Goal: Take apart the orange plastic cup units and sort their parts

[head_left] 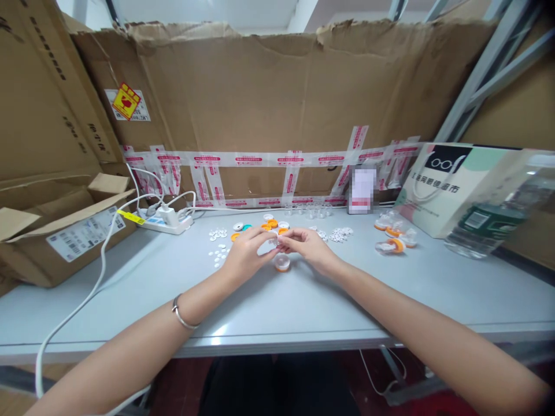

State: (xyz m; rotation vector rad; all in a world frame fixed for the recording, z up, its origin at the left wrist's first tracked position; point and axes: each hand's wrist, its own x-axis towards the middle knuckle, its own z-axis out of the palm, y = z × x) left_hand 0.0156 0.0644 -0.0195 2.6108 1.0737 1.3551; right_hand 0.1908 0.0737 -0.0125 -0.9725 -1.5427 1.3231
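Observation:
My left hand [248, 252] and my right hand [311, 246] meet over the middle of the table, fingertips to fingertips. Both are closed in a pinch around a small clear and whitish piece [274, 237], mostly covered by the fingers; its kind I cannot make out. Just below the fingertips stands a round clear container with an orange base [282, 264]. Behind my hands lie round caps in orange, white and teal, among them an orange cap [272, 223] and a teal cap [247, 227]. Small white discs [218, 234] are scattered left of my left hand. Small white parts [341, 234] are heaped beyond my right hand.
Several clear cups [313, 211] line the back, near a phone [362, 190] leaning on cardboard. Orange-and-clear containers [396, 247] sit at right, by a water bottle [485, 219] and a paper bag [437, 199]. A power strip [167, 222] and open carton [65, 231] occupy the left.

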